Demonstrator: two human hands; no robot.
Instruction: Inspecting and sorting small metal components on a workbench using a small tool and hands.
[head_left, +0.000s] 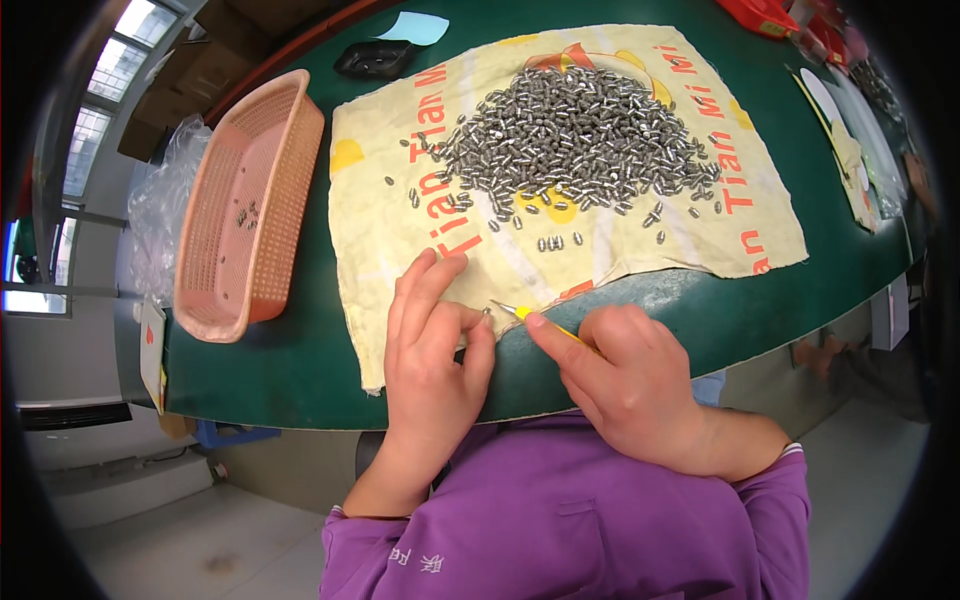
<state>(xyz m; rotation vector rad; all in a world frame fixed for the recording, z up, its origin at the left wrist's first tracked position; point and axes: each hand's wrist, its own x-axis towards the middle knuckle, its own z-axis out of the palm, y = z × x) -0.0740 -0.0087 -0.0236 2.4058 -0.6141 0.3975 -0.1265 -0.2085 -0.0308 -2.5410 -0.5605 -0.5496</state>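
Between the thumb and index finger of my left hand (430, 350) is a small metal part (487, 311), held just above the cloth's near edge. My right hand (630, 385) grips a slim yellow-handled knife (522, 312), its index finger stretched along it. The pointed metal tip faces the part, a short gap away. Under both lies a pale yellow cloth (375, 260) with red lettering. Farther back on it rises a heap of small ribbed metal parts (580, 135). A few parts (550, 243) stand in a short row in front of the heap.
On the left, a pink plastic basket (262, 285) has several small parts inside. Clear plastic bags (165, 190) lie beyond it. A black tray (375, 59) and a light blue sheet (415, 28) sit at the back. A red bin (762, 15) stands far right on the green table (270, 385).
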